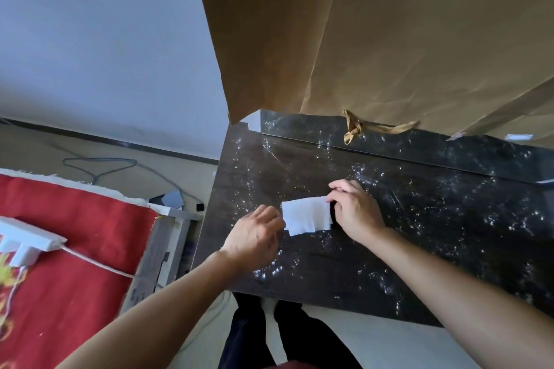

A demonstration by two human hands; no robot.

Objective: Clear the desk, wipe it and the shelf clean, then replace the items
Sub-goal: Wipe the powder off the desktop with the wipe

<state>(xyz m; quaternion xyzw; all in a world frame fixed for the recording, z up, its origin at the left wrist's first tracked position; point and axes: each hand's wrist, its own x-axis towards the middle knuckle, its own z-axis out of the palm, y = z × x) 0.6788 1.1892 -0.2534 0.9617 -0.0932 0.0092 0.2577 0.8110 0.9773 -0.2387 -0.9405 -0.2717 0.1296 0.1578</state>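
A dark wood-grain desk (419, 249) fills the centre and right, its top speckled with shiny droplets. A folded white tissue (307, 216) is held just above the desk's left half. My right hand (356, 210) pinches the tissue's right edge. My left hand (257, 232) has its fingertips at the tissue's left edge; whether it grips it is unclear. A low raised ledge (449, 147) runs along the back of the desk.
A tan curtain (374, 39) hangs behind the desk, its knotted tie (355, 127) resting on the ledge. Left of the desk lies a red blanket (75, 249) with a white power strip (27, 241) and cord. Cables trail on the floor (126, 165). My legs stand at the desk's front edge.
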